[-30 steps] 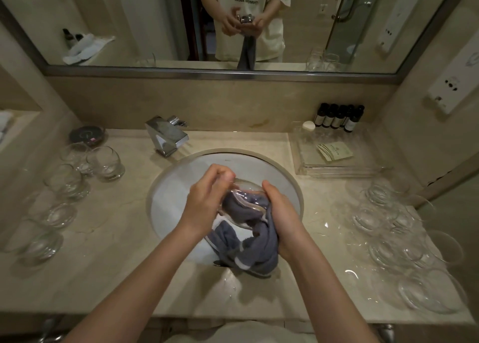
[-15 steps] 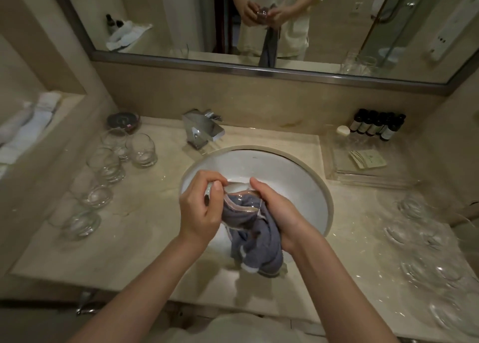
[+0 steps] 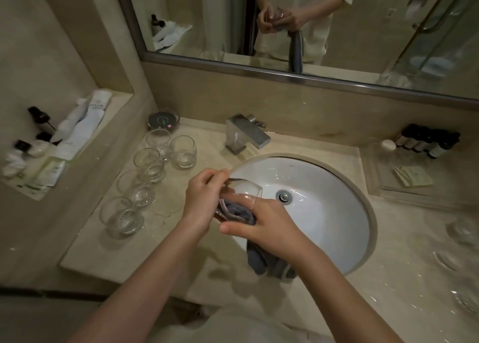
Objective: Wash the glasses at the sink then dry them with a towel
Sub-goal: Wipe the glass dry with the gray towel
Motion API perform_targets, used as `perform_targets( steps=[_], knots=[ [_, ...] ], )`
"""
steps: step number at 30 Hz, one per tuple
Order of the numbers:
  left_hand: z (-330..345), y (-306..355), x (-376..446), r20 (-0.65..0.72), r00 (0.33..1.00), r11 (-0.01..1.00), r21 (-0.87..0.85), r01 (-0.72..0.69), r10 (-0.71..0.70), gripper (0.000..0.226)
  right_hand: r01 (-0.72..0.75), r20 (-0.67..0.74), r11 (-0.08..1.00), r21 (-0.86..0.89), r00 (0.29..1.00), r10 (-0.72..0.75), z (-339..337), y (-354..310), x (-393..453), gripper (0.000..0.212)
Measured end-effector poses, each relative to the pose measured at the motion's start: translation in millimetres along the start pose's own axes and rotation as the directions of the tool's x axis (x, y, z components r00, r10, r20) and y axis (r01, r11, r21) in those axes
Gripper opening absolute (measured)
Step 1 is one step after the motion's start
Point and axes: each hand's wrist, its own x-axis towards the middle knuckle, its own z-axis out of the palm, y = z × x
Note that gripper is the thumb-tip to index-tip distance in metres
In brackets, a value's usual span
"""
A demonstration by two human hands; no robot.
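A: The place is a hotel-like bathroom, with a beige marble counter (image 3: pixel 207 262) under a wide mirror (image 3: pixel 337 44) and a round white basin (image 3: pixel 324 208) set into it.

B: And the person?

A: The left hand (image 3: pixel 201 201) holds a clear round drinking glass (image 3: pixel 239 191), tilted over the left edge of the basin. The right hand (image 3: pixel 269 228) grips a grey-blue cloth towel (image 3: pixel 261 262) and pushes part of it into the glass; the rest hangs down below the wrist.

B: So the washing is finished?

A: For this glass it seems so; the square metal tap (image 3: pixel 246 134) gives no water. It is in the drying step.

B: How much is left?

A: Six upright glasses (image 3: pixel 147 171) stand on the left of the counter, probably done. More glasses (image 3: pixel 464 232) lie blurred on the right, probably waiting. I cannot tell for sure.
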Motion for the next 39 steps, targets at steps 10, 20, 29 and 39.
perform_targets(
  steps=[10,20,29,39],
  knots=[
    [-27,-19,11,0.004,0.799,0.795,0.1,-0.599,0.601,0.012,-0.263,0.036,0.816,0.515,0.958,0.286,21,-9,20,0.057],
    [-50,7,37,0.357,0.904,0.955,0.259,0.145,-0.234,0.043,-0.134,-0.197,0.975,0.176,0.966,0.168,42,-20,24,0.049],
    [-67,-11,33,0.355,0.836,0.849,0.173,-0.499,0.419,0.034,-0.352,0.066,0.622,0.7,0.898,0.434,35,-30,39,0.054],
    [-103,19,59,0.826,0.37,0.9,0.428,0.078,-0.425,0.083,-0.371,0.191,0.808,0.458,0.929,0.318,35,-45,48,0.043]
  ],
)
